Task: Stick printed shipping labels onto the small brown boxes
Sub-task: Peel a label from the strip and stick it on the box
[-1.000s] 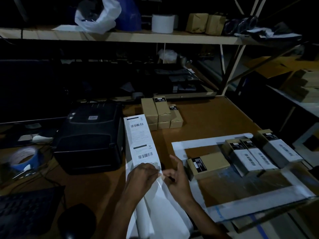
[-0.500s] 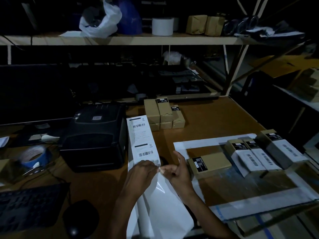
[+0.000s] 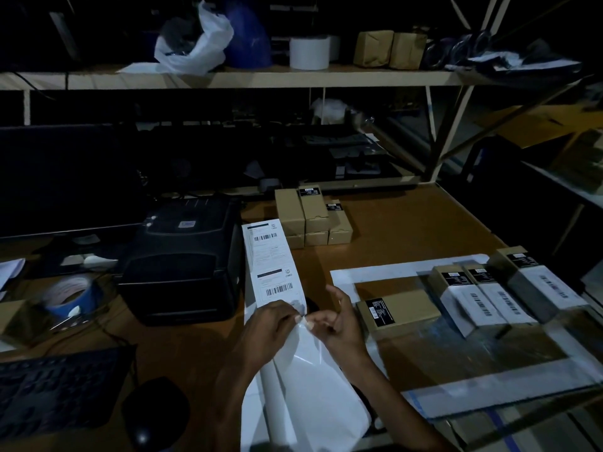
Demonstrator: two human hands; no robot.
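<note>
Head view, item by item.

Label strip [image 3: 272, 265]: white, two printed shipping labels on it, long axis running away from me and slightly left, near end at my fingers, far end beside the stacked boxes. Bare backing hangs below my hands toward my lap.

Left hand [image 3: 272, 324]: fingers curled, pinching the strip's near edge at the lower label's corner.

Right hand [image 3: 339, 321]: thumb and forefinger pinched at the same corner, touching the left fingertips; the other fingers are spread loose. Whether the corner has lifted off the backing I cannot tell.

Unlabelled brown box [image 3: 399, 309]: lying flat just right of my right hand, long axis left to right, black tag at its near-left end. My right hand is the nearer; I judge the peeled label travels rightward to it.

Labelled boxes [image 3: 496, 295]: three in a row further right, white labels on.

Stacked boxes [image 3: 310, 216]: brown, at the desk's far middle, no shipping labels visible.

Taped frame [image 3: 404, 265]: white border on the desk, holding the unlabelled box and the three labelled ones.

Label printer [image 3: 186, 256]: black, left of the strip.
</note>
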